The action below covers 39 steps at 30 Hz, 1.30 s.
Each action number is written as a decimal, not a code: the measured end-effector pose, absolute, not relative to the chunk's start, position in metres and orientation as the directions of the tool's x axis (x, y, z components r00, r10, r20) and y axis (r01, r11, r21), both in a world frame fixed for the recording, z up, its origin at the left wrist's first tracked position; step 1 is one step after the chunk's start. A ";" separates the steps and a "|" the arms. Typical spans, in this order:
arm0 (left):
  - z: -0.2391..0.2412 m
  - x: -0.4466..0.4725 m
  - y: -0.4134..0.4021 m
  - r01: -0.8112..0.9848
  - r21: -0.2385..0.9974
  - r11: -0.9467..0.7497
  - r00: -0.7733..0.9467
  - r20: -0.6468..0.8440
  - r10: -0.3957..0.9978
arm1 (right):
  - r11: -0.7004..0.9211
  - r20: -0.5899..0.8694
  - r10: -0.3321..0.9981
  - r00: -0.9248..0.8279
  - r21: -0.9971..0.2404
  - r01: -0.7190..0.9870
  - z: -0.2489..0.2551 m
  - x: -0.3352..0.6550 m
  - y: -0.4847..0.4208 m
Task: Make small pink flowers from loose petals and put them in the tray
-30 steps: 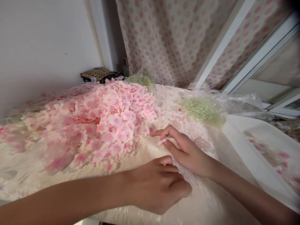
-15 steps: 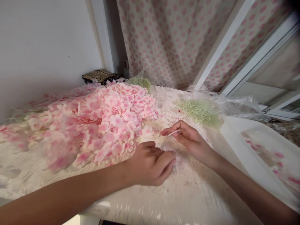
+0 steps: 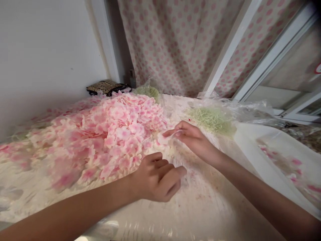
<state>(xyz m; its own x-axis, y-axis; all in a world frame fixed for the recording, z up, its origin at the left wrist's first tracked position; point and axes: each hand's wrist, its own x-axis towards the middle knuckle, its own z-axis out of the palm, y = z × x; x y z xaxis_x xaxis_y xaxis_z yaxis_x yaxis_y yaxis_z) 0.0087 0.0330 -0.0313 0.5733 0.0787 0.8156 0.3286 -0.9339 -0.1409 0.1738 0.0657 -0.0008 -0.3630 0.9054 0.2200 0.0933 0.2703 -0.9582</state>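
A large heap of pink artificial flower blossoms (image 3: 120,127) covers the left of the table. My right hand (image 3: 190,135) pinches a thin whitish petal piece (image 3: 173,132) between thumb and fingers, just beside the heap. Below the fingertips, a loose pale pink blossom (image 3: 162,139) lies at the heap's right edge. Closer to me, my left hand (image 3: 162,177) is curled closed in front of the blossoms, thumb and forefinger pressed together. Whatever it may hold is hidden by the fingers.
Pale green fibres (image 3: 212,118) lie in clear plastic (image 3: 250,108) at the back right. A white tray (image 3: 244,137) with pink bits stands on the right. Behind the heap are a patterned pouch (image 3: 106,87) and a bagged green bundle (image 3: 150,92). A dotted curtain (image 3: 175,43) hangs behind.
My right hand has moved left and slightly away from me, bringing the whitish petal piece to the heap's edge. My left hand stays closed in nearly the same place. The view has shifted slightly.
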 end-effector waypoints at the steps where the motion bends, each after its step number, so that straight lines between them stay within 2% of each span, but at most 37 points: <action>1: -0.031 0.008 0.035 0.366 -0.118 -0.923 0.543 0.833 0.109 | 0.215 0.197 0.921 -0.337 -0.976 0.016 0.002 0.181 0.059; 3: -0.031 0.008 0.038 0.485 -0.087 -0.870 0.506 0.840 0.198 | 0.107 0.124 0.946 -0.299 -0.992 -0.072 0.007 0.195 0.043; 5: -0.031 0.008 0.041 0.607 -0.132 -0.784 0.524 0.808 0.269 | 0.042 0.074 0.950 -0.303 -0.993 -0.109 0.008 0.205 0.028; 7: -0.031 0.008 0.042 0.638 -0.230 -0.735 0.587 0.763 0.270 | 0.027 0.061 0.940 -0.336 -0.994 -0.103 0.004 0.212 0.017; 9: -0.031 0.009 0.043 0.605 -0.252 -0.755 0.626 0.736 0.256 | 0.062 0.075 0.936 -0.344 -0.997 -0.049 -0.001 0.214 0.009; 11: -0.031 0.011 0.040 0.586 -0.115 -0.802 0.603 0.723 0.337 | 0.160 0.143 0.945 -0.295 -0.986 0.034 -0.006 0.214 0.004; 14: -0.030 0.014 0.035 0.553 0.259 -0.792 0.565 0.582 0.585 | 0.345 0.300 0.922 -0.247 -0.924 0.166 -0.012 0.211 -0.001; 16: -0.030 0.016 0.032 0.474 0.456 -0.754 0.598 0.462 0.655 | 0.423 0.353 0.891 -0.287 -0.874 0.240 -0.017 0.208 -0.004; 19: -0.030 0.017 0.029 0.348 0.610 -0.712 0.647 0.393 0.654 | 0.444 0.360 0.882 -0.303 -0.851 0.281 -0.025 0.204 -0.007; 22: -0.032 0.017 0.028 0.325 0.686 -0.651 0.648 0.340 0.682 | 0.399 0.327 0.900 -0.289 -0.884 0.244 -0.031 0.203 -0.008; 25: -0.033 0.016 0.029 0.302 0.702 -0.645 0.654 0.340 0.676 | 0.352 0.291 0.915 -0.280 -0.915 0.198 -0.033 0.204 -0.009; 31: -0.031 0.017 0.030 0.289 0.656 -0.697 0.677 0.375 0.633 | 0.347 0.292 0.916 -0.274 -0.920 0.180 -0.033 0.205 -0.007; 36: -0.030 0.018 0.031 0.327 0.530 -0.782 0.717 0.401 0.571 | 0.351 0.291 0.915 -0.280 -0.915 0.198 -0.038 0.203 -0.009; 39: -0.030 0.017 0.032 0.343 0.387 -0.856 0.751 0.435 0.498 | 0.240 0.190 0.953 -0.235 -0.949 0.204 -0.037 0.201 -0.011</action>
